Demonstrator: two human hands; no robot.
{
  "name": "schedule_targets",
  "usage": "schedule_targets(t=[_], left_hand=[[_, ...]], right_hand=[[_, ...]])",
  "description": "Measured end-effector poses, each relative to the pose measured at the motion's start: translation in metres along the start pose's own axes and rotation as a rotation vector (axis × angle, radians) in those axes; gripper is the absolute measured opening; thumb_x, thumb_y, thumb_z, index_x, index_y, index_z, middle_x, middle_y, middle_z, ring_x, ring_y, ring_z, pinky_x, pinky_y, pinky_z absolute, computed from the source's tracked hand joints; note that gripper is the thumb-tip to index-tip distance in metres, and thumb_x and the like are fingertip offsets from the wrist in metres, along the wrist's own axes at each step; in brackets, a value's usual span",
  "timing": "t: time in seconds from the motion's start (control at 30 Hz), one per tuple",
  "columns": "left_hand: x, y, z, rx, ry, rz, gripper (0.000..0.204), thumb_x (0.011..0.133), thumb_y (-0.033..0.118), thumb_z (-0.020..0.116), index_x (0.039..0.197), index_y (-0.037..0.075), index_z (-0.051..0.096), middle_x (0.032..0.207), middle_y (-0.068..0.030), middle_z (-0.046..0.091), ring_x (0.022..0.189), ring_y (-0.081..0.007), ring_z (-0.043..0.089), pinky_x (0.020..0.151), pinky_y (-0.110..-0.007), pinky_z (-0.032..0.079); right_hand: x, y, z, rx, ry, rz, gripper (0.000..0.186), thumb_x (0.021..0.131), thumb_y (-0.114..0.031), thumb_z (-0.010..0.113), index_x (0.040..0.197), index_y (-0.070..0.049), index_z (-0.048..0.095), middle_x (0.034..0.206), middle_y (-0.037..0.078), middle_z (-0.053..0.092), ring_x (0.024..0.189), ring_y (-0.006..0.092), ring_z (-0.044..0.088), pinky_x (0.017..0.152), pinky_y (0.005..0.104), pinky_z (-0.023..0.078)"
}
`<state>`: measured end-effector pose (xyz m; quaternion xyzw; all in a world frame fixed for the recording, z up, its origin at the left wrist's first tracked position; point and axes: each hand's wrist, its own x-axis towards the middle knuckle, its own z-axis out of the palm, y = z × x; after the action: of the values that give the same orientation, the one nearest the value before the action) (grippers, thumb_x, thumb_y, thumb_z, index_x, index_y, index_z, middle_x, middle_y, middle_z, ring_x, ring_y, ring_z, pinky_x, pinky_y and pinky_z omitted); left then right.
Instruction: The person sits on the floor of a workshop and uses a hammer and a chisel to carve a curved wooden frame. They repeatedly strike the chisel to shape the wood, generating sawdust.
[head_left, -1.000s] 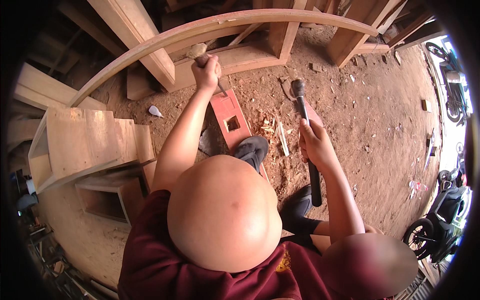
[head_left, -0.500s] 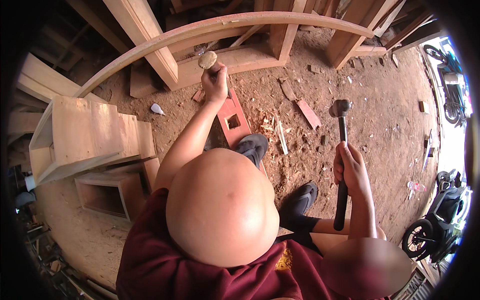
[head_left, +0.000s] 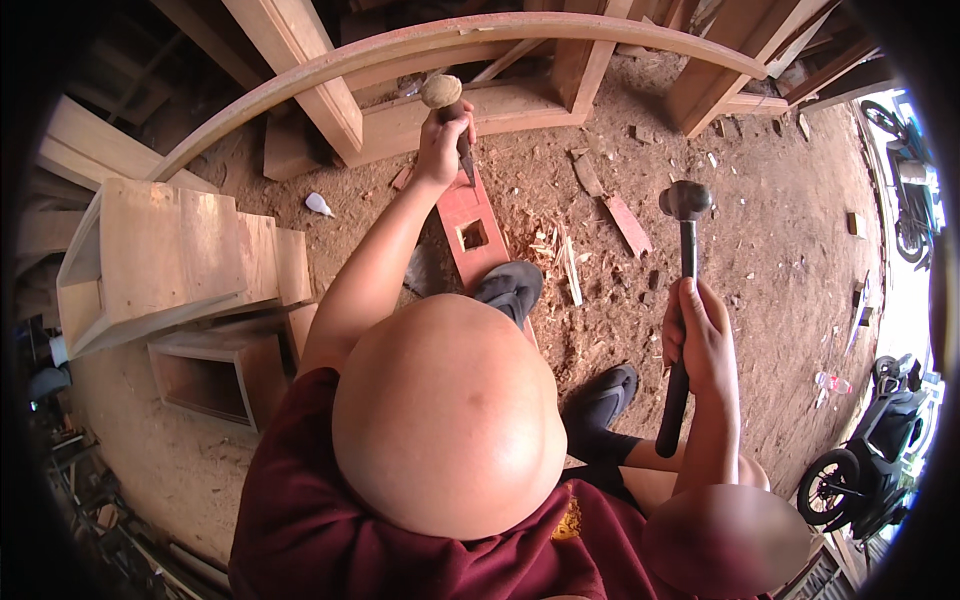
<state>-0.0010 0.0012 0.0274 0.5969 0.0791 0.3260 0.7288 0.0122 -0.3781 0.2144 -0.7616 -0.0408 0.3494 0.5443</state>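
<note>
My left hand (head_left: pixel 441 148) is wrapped round a chisel (head_left: pixel 464 150), whose pale, rounded butt sticks up above the fist. The chisel's tip points down at the far part of a reddish wooden plank (head_left: pixel 470 266); whether it touches the wood I cannot tell. Nearer to me, a square hole is cut in that plank. My right hand (head_left: pixel 700 335) grips a hammer (head_left: pixel 688 245) by its long black handle, off to the right of the plank. Its rounded dark head is raised at the far end. One dark shoe (head_left: pixel 510 288) rests on the plank's near part.
Wood chips (head_left: pixel 560 255) and a loose red offcut (head_left: pixel 628 226) lie on the dirt floor right of the plank. Beyond is a curved wooden piece (head_left: pixel 480 32) among timber frames. A wooden box-like piece (head_left: pixel 170 245) stands left. A motorcycle (head_left: pixel 865 450) is far right.
The chisel's blade shows more plainly below my left fist, its tip over the plank. My right hand still holds the hammer, with its head tilted slightly differently. The view has shifted a little.
</note>
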Motion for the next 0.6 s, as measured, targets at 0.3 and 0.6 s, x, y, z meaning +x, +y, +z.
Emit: schedule_targets(t=[0.3, 0.6], left_hand=[[0.001, -0.005, 0.005, 0.201, 0.043, 0.119, 0.009, 0.089, 0.012, 0.056, 0.093, 0.005, 0.052, 0.078, -0.0020, 0.055, 0.072, -0.0102, 0.054, 0.066, -0.026, 0.044], [0.003, -0.018, 0.008, 0.185, -0.006, 0.126, 0.012, 0.086, 0.012, 0.061, 0.094, 0.007, 0.053, 0.076, 0.0037, 0.051, 0.067, -0.0055, 0.046, 0.061, -0.024, 0.039]], right_hand=[[0.001, 0.003, 0.000, 0.038, 0.030, 0.014, 0.034, 0.104, -0.035, 0.040, 0.087, -0.007, 0.047, 0.059, -0.004, 0.038, 0.046, 0.0065, 0.037, 0.041, 0.0241, 0.034], [-0.002, 0.005, -0.001, 0.036, 0.026, -0.001, 0.035, 0.104, -0.036, 0.040, 0.086, -0.007, 0.047, 0.059, -0.004, 0.038, 0.045, 0.0062, 0.037, 0.041, 0.0236, 0.034]])
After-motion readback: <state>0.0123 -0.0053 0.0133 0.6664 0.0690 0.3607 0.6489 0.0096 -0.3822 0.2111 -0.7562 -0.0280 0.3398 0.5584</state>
